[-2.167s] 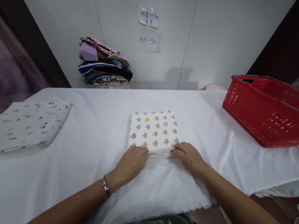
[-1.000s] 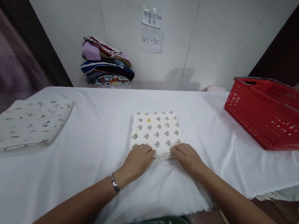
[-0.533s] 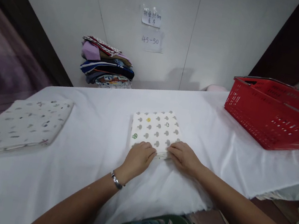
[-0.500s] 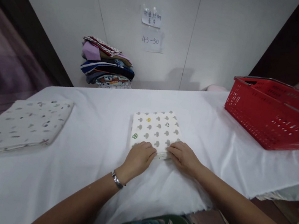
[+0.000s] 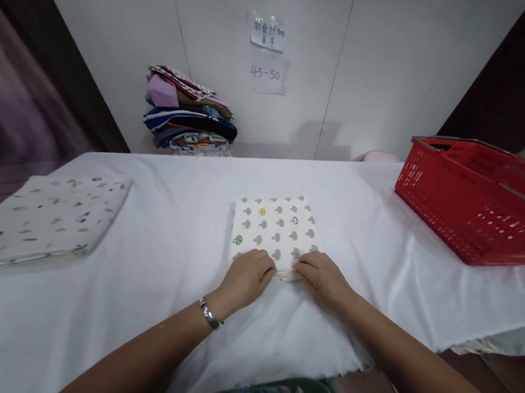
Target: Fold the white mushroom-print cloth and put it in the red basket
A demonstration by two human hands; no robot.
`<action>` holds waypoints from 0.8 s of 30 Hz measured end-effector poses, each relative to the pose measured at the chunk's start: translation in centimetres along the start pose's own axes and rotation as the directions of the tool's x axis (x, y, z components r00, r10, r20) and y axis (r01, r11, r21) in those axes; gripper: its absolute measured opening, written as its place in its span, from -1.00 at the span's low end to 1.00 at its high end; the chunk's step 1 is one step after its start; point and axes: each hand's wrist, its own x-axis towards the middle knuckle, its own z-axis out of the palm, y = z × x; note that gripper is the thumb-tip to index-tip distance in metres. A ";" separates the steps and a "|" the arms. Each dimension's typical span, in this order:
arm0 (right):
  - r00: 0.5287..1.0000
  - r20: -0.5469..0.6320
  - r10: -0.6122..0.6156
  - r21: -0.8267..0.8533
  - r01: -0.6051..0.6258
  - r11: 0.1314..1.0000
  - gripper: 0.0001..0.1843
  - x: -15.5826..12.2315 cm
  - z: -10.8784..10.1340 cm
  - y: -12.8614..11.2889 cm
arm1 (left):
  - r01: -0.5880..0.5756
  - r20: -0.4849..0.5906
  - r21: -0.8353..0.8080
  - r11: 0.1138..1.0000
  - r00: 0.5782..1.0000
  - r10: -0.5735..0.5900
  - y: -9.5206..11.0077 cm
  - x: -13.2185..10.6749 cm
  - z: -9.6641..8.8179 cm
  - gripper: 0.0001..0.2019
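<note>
A folded white cloth (image 5: 277, 226) with grey mushroom prints, plus a few green and yellow ones, lies flat on the white-covered table (image 5: 171, 221). My left hand (image 5: 248, 275) grips its near edge at the left corner, fingers on top and together. At the near right corner my right hand (image 5: 324, 278) pinches the same edge, fingertips on the print. Several stacked layers show along the edge between the hands. Both thumbs are mostly hidden.
Another folded white cloth (image 5: 45, 216) with small leaf-like prints lies at the left. A pile of folded fabrics (image 5: 190, 116) stands at the back against the wall. On the right sits a red plastic basket (image 5: 484, 208). Paper signs (image 5: 266, 74) hang on the wall.
Almost nothing differs. The whole view has shifted very slightly, while both hands keep their places on the near edge of the cloth.
</note>
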 end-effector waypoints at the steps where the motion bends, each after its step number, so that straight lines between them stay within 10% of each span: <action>1: 1.000 -0.006 -0.008 0.010 0.008 1.000 -0.72 -0.2 0.1 0.1 | -0.017 -0.007 -0.006 1.000 1.000 0.017 -0.1 -0.1 0.0 -0.82; 24: 0.999 -0.042 -0.003 0.073 0.006 0.997 -0.74 -0.8 0.1 -0.2 | -0.178 0.016 0.107 0.978 0.984 0.177 -0.4 0.7 0.5 -0.56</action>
